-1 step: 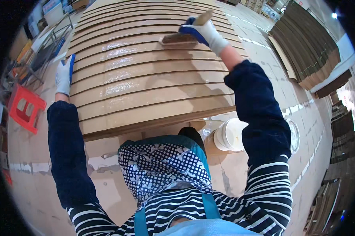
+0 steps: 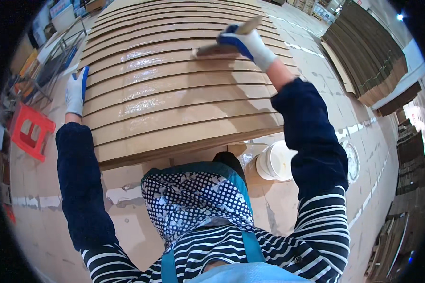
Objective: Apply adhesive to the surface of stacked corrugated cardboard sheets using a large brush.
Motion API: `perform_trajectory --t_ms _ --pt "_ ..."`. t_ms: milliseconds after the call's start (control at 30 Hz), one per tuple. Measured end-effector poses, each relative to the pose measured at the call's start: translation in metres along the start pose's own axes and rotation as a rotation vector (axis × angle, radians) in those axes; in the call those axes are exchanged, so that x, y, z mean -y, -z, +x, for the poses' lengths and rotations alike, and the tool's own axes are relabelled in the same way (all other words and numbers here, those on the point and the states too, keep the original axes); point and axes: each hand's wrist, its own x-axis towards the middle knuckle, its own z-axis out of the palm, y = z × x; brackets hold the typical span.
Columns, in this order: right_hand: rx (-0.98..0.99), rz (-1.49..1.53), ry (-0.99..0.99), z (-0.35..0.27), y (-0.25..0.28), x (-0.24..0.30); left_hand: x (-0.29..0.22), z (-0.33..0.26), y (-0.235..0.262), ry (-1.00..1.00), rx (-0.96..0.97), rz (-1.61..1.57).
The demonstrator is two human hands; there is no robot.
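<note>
A stack of overlapping tan cardboard sheets [image 2: 175,115] stretches away in front of me, their staggered edges forming parallel strips. Wet, shiny patches show on the strips left of the middle. My right hand [image 2: 250,43], in a white and blue glove, is closed round the handle of a wide brush [image 2: 215,50]. The brush head lies low over the strips in the far part, its bristles smeared by motion. My left hand [image 2: 76,92], gloved alike, rests with fingers stretched out against the left edge of the stack, its thumb apart.
A white bucket [image 2: 279,160] stands on the floor to the right of my legs, with a round clear lid or tub [image 2: 351,162] further right. A red plastic stool [image 2: 32,131] is at the left. Tall cardboard stacks [image 2: 363,52] line the right side.
My right hand and the brush have shifted slightly right and toward me across the strips. The left hand stays at the stack's edge.
</note>
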Motion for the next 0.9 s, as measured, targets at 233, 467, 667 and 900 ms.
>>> perform_trajectory --t_ms 233,467,667,900 --pt "0.162 0.115 -0.264 -0.176 0.044 0.033 0.002 -0.002 0.003 -0.033 -0.034 0.056" --pt "-0.766 0.734 -0.070 -0.377 0.141 -0.040 0.012 0.010 0.004 -0.135 0.040 0.151" --pt "-1.251 0.276 -0.780 -0.527 0.075 -0.205 0.021 0.027 -0.014 -0.765 -0.059 0.657" --pt "-1.060 0.244 -1.006 -0.528 -0.003 -0.310 -0.011 0.019 -0.016 -0.139 0.170 0.705"
